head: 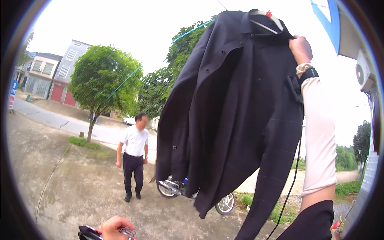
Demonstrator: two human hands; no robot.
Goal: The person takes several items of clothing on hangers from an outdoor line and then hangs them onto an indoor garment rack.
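Note:
A black button-front shirt (228,99) with long sleeves hangs before me, its front partly undone. Inside its collar shows a white hanger (277,21) with a red piece of material (268,13) on it. My right hand (301,49) is raised and pinches the shirt at the shoulder on the picture's right. Low at the bottom edge, my left hand (115,227) has its fingers curled around thin grey loops (127,232), whose exact kind is unclear. Part of that hand is cut off by the frame.
A person in a white top (135,141) stands on the concrete ground (78,186). Behind the shirt is a parked motorcycle (225,204), partly covered. A black cable (295,174) runs down from a strapped device (295,88) on my right wrist. Trees (103,75) and houses (70,60) stand beyond.

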